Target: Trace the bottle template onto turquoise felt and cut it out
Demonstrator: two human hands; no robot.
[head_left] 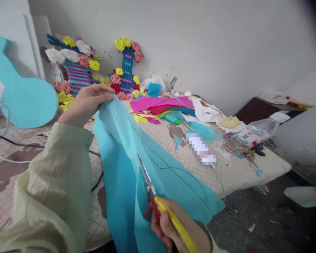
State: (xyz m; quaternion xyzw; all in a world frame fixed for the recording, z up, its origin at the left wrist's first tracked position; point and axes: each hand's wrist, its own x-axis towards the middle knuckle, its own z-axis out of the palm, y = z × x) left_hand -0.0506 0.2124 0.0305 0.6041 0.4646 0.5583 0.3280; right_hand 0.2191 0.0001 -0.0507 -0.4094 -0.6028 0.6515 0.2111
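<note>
My left hand [91,102] pinches the top corner of a large blue sheet [171,175], thin like paper, and holds it up over the table. A dark drawn line curves across the sheet. In my right hand [173,225] is a pair of scissors [152,191] with yellow and red handles. Its blades point up and away from me, against a fold of the sheet near the middle. Whether the blades are inside a cut or only lying along the fold is hard to tell.
Flower-decorated panels [80,75] lean at the wall. A blue guitar-like cutout [28,100] stands left. Coloured paper scraps [160,105] lie at the back, a plastic bottle [252,135] at the right edge. Cables [13,142] cross the left side.
</note>
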